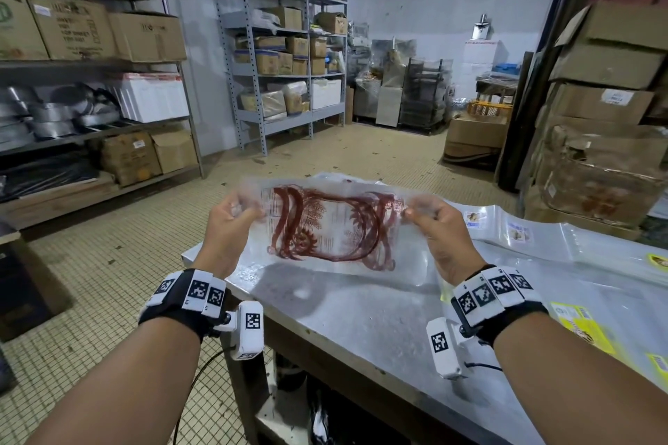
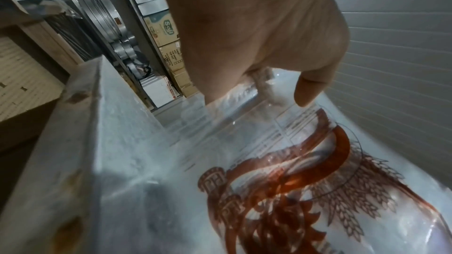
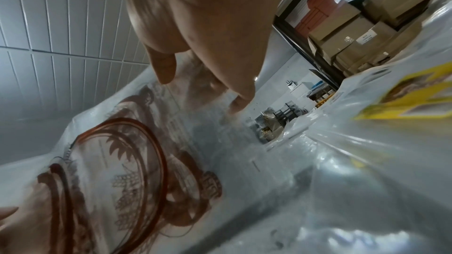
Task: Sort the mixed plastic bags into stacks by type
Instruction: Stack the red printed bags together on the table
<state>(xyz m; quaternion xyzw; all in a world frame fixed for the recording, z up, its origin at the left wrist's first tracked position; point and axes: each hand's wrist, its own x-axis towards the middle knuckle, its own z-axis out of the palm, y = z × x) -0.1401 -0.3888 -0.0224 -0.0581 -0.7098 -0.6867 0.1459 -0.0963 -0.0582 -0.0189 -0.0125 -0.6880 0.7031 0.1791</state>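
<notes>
A clear plastic bag with a dark red printed emblem [image 1: 330,224] hangs stretched in the air above the steel table [image 1: 365,318]. My left hand [image 1: 240,211] pinches its left edge and my right hand [image 1: 421,211] pinches its right edge. In the left wrist view the thumb and fingers of my left hand [image 2: 276,91] close on the red-print bag [image 2: 305,171]. The right wrist view shows my right hand [image 3: 203,86] gripping the same bag [image 3: 127,161]. More clear bags with small picture labels [image 1: 520,231] and yellow-labelled bags [image 1: 585,329] lie on the table to the right.
The table's left edge [image 1: 202,253] borders a tiled floor. Metal shelving with cardboard boxes [image 1: 108,32] stands at the left and at the back [image 1: 289,47]. Stacked boxes [image 1: 607,90] rise at the right. A cable hangs below the left wrist.
</notes>
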